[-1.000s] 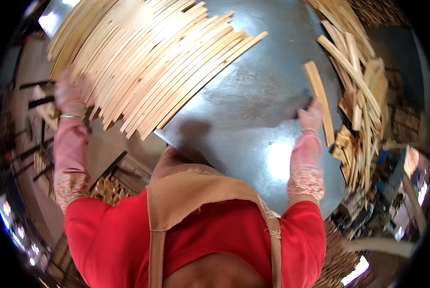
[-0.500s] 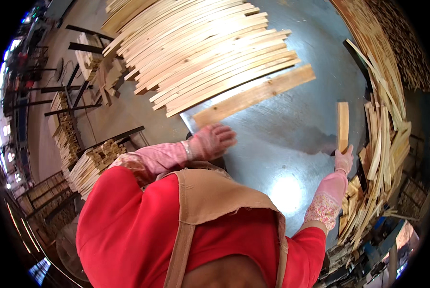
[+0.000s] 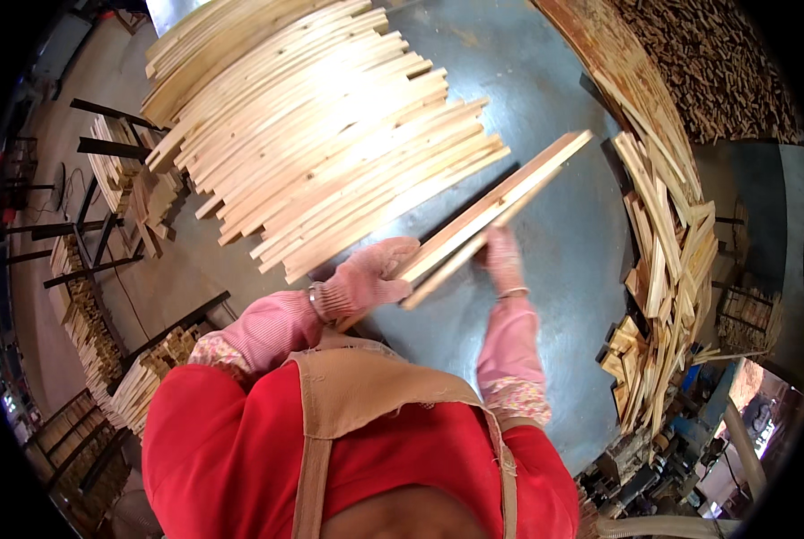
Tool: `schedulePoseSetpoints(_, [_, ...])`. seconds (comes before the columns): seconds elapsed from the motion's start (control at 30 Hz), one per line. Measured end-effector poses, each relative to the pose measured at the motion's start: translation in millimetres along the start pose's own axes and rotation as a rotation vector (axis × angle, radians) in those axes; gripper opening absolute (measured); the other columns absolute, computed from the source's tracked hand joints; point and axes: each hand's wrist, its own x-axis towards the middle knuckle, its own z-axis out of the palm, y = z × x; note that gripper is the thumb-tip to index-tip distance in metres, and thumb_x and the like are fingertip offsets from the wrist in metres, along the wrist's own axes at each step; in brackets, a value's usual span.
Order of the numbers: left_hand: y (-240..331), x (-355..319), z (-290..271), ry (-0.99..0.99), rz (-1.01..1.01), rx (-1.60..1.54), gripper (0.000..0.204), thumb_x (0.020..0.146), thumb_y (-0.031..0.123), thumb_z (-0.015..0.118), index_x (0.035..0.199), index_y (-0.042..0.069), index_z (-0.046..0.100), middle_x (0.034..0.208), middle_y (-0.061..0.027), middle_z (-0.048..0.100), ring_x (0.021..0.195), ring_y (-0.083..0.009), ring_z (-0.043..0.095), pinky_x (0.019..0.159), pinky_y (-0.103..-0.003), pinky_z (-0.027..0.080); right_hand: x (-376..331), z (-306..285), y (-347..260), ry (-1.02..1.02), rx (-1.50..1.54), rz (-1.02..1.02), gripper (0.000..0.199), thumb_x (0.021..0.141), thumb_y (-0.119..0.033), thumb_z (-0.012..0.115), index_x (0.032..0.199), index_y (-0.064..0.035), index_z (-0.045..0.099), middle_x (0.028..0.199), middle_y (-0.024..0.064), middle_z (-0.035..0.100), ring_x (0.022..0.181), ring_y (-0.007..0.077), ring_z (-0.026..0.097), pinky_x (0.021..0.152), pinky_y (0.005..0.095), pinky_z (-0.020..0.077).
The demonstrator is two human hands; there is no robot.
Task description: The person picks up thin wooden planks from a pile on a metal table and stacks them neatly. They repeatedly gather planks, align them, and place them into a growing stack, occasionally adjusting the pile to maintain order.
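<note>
A wide wooden board slants up to the right in front of me, raised on edge above the grey metal table. My left hand, in a pink glove, is closed round its near left end, thumb on the close side. Alongside the board, on my side of it, runs a thinner wooden strip. My right hand, gloved too, is closed on that strip near its middle; its fingertips are blurred and partly hidden behind the wood. The two pieces lie nearly parallel, with a narrow gap at their lower ends.
Rows of pale wooden strips lie side by side on the metal table, beyond my left hand. Loose offcuts are heaped along the table's right edge. At the left stand black metal racks and stacked wood.
My left hand has taken hold of the board that lay on the table and tilted it up. My right hand has swung left from the offcuts, bringing its wooden piece beside the board.
</note>
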Motion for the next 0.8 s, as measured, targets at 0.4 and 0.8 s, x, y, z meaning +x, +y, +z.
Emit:
schedulePoseSetpoints(0.4, [55, 78, -363, 0.765, -0.229, 1.162, 0.049, 0.088, 0.021, 0.068, 0.137, 0.011, 0.070, 0.113, -0.0206, 0.077, 0.105, -0.0388, 0.074, 0.092, -0.048, 0.058, -4, 119, -42, -0.203, -0.119, 0.230, 0.099, 0.103, -0.058, 0.061, 0.172, -0.0078, 0.011, 0.097, 0.0138, 0.072, 0.082, 0.0248, 0.069, 0.087, 0.0415, 0.0568])
schedulePoseSetpoints(0.8, [66, 352, -219, 0.420, 0.347, 1.244, 0.069, 0.094, 0.024, 0.073, 0.155, 0.004, 0.050, 0.153, -0.0209, 0.057, 0.142, -0.0415, 0.052, 0.120, -0.047, 0.042, 79, -201, -107, 1.083, -0.873, -0.139, 0.079, 0.088, -0.046, 0.079, 0.153, -0.0087, 0.054, 0.125, 0.0184, 0.069, 0.119, 0.0373, 0.065, 0.104, 0.0471, 0.0502])
